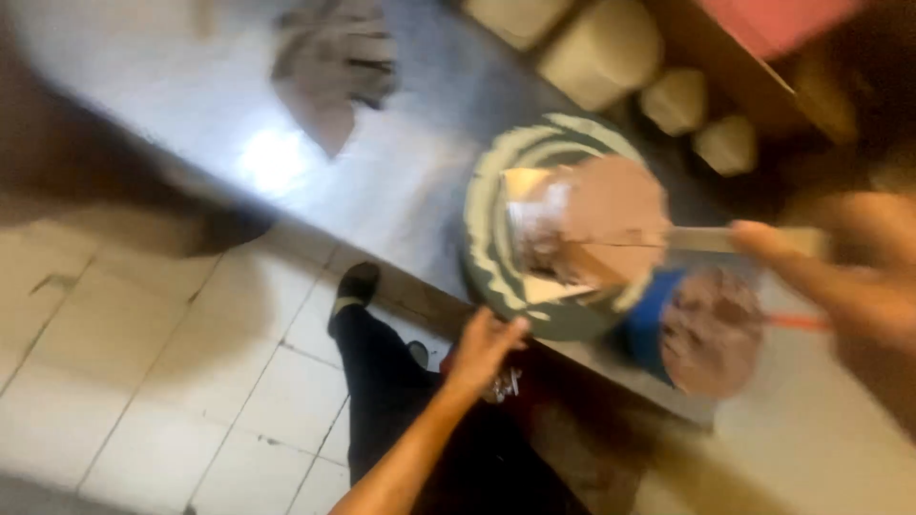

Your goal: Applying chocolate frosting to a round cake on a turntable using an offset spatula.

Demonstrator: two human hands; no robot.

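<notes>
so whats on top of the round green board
A brownish mound sits on the round green board, with a flat blade held by the right hand. The board's middle is covered.

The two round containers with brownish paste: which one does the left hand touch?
The left hand touches the large grey-green bucket at its near rim. The smaller blue container sits beside it, untouched.
</notes>
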